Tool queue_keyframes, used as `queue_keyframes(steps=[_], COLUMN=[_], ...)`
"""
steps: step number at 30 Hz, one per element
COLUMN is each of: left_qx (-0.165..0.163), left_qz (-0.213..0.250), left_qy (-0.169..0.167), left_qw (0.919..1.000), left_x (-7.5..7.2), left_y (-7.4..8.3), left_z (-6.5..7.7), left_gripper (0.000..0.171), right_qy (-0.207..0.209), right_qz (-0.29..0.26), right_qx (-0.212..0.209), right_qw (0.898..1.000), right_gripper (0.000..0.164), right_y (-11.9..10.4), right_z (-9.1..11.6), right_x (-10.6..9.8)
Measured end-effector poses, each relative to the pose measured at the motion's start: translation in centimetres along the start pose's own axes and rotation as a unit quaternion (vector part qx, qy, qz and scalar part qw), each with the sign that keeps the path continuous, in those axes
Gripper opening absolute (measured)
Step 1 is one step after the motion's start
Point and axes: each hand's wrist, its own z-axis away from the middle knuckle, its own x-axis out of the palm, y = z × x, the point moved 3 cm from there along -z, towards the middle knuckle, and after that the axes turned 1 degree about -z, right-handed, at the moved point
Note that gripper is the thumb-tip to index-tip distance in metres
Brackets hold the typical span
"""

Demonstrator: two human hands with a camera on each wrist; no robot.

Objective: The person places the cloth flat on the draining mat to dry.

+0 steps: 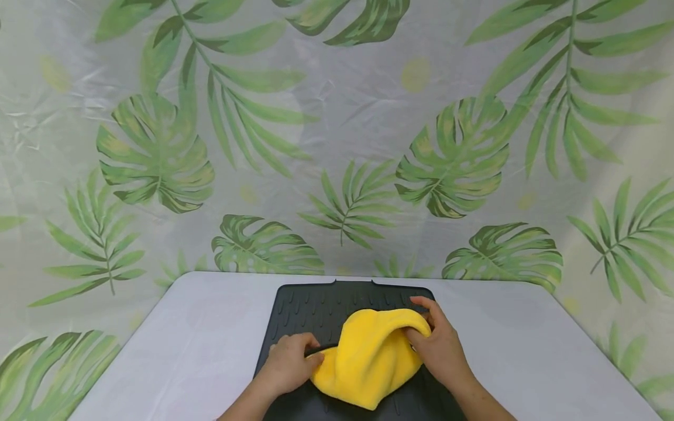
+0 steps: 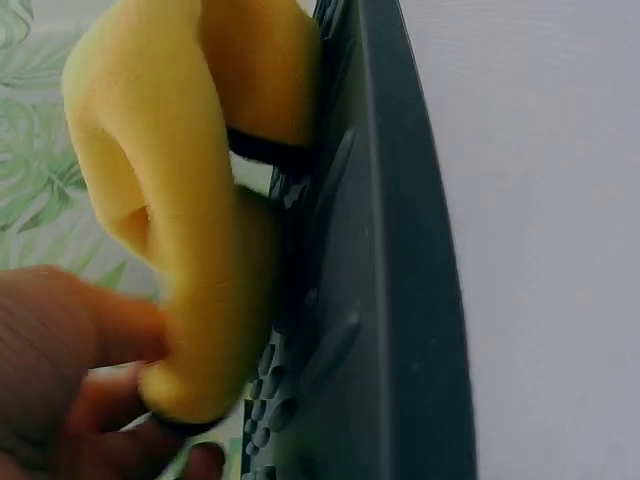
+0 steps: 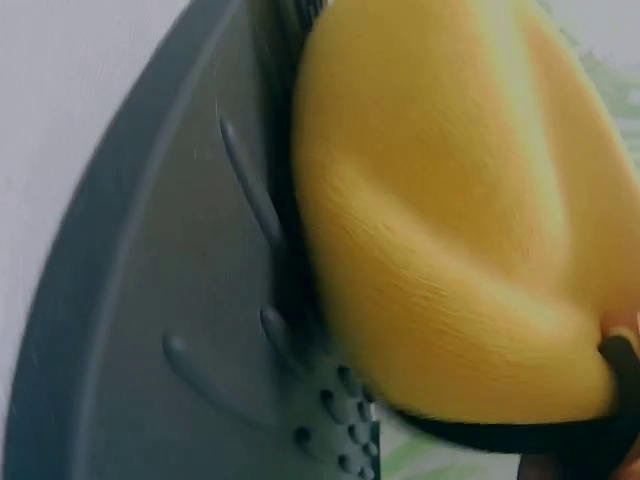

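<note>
A yellow fleecy cloth (image 1: 368, 356) with a dark edging is bunched up over a black mat (image 1: 300, 310) patterned with raised drop shapes. Its left end is pinched between the thumb and fingers of my left hand (image 1: 289, 362); the left wrist view shows the cloth (image 2: 190, 230) folded over there, its dark edge below. My right hand (image 1: 443, 348) grips the right end, where a fold curls over the thumb. In the right wrist view the cloth (image 3: 440, 220) bulges beside the mat, and only bits of fingers show at the right edge. Most of the cloth's underside is hidden.
The mat has a raised rim (image 2: 425, 260) and lies on a white table (image 1: 210, 316). Behind the table hangs a pale curtain (image 1: 358, 134) printed with green leaves.
</note>
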Motion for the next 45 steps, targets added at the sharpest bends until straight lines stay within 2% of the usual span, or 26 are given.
queue_keyframes(steps=[3,5,7,9,11,12,14,17,19,21,24,28,30,32,35,37,39,40,42,45], left_qx=[-0.023,-0.039,-0.049,-0.056,-0.056,-0.055,-0.054,-0.057,-0.063,-0.07,-0.078,-0.086,-0.087,-0.085,-0.085,-0.088,-0.095,-0.099,-0.101,-0.1], left_qz=[0.037,0.069,0.098,0.113,0.117,0.12,0.123,0.134,0.144,0.153,0.163,0.162,0.164,0.171,0.186,0.195,0.198,0.203,0.22,0.244], left_qy=[0.085,0.124,0.138,0.139,0.137,0.137,0.141,0.147,0.149,0.149,0.138,0.111,0.113,0.136,0.178,0.187,0.169,0.15,0.1,0.024], left_qw=[0.9954,0.9892,0.9843,0.9823,0.982,0.9817,0.9808,0.9782,0.9763,0.9744,0.9737,0.9768,0.9761,0.9721,0.9625,0.9589,0.9609,0.9626,0.965,0.9642], left_x=[-0.7,-1.0,-1.2,-1.3,-1.3,-1.3,-1.3,-1.4,-1.4,-1.5,-1.5,-1.3,-1.3,-1.5,-1.9,-2.2,-2.2,-2.1,-1.8,-1.3], left_y=[-0.1,-0.2,-0.2,-0.2,-0.1,-0.1,-0.1,-0.2,-0.3,-0.4,-0.5,-0.5,-0.5,-0.6,-0.7,-0.8,-0.8,-0.8,-0.9,-1.0], left_z=[-0.1,-0.2,-0.2,-0.2,-0.2,-0.2,-0.2,-0.2,-0.2,-0.2,-0.3,-0.3,-0.3,-0.3,-0.3,-0.3,-0.3,-0.3,-0.3,-0.4], left_gripper=[0.02,0.019,0.017,0.02,0.024,0.024,0.025,0.024,0.025,0.026,0.028,0.035,0.036,0.036,0.033,0.033,0.034,0.036,0.04,0.046], right_qy=[0.015,-0.01,-0.054,-0.1,-0.13,-0.139,-0.148,-0.169,-0.188,-0.212,-0.256,-0.311,-0.302,-0.258,-0.149,-0.091,-0.066,-0.067,-0.086,-0.124], right_qz=[0.021,0.047,0.101,0.163,0.208,0.209,0.177,0.069,-0.005,-0.063,-0.084,-0.034,-0.014,-0.008,-0.012,-0.009,0.01,0.025,0.064,0.149], right_qx=[0.032,0.052,0.066,0.067,0.057,0.056,0.057,0.067,0.068,0.067,0.049,0.016,0.007,0.003,0.003,0.011,0.03,0.041,0.069,0.086], right_qw=[0.999,0.997,0.991,0.979,0.968,0.966,0.971,0.981,0.98,0.973,0.962,0.95,0.953,0.966,0.989,0.996,0.997,0.997,0.992,0.977], right_gripper=[0.065,0.075,0.089,0.101,0.106,0.105,0.099,0.09,0.085,0.083,0.089,0.097,0.094,0.088,0.076,0.072,0.07,0.07,0.072,0.077], right_y=[0.5,0.9,1.3,1.7,1.9,1.9,1.8,1.3,0.8,0.5,0.5,1.0,1.2,1.1,0.8,0.7,0.9,1.2,1.7,2.6], right_z=[-0.4,-0.6,-0.8,-0.9,-0.9,-0.9,-0.9,-0.9,-0.9,-0.8,-0.6,-0.3,-0.2,-0.5,-0.9,-1.1,-1.3,-1.4,-1.7,-1.8], right_x=[-0.6,-0.8,-0.7,-0.6,-0.5,-0.5,-0.6,-0.7,-0.8,-0.8,-0.9,-0.9,-0.8,-0.9,-1.4,-1.9,-2.1,-2.2,-2.0,-1.7])
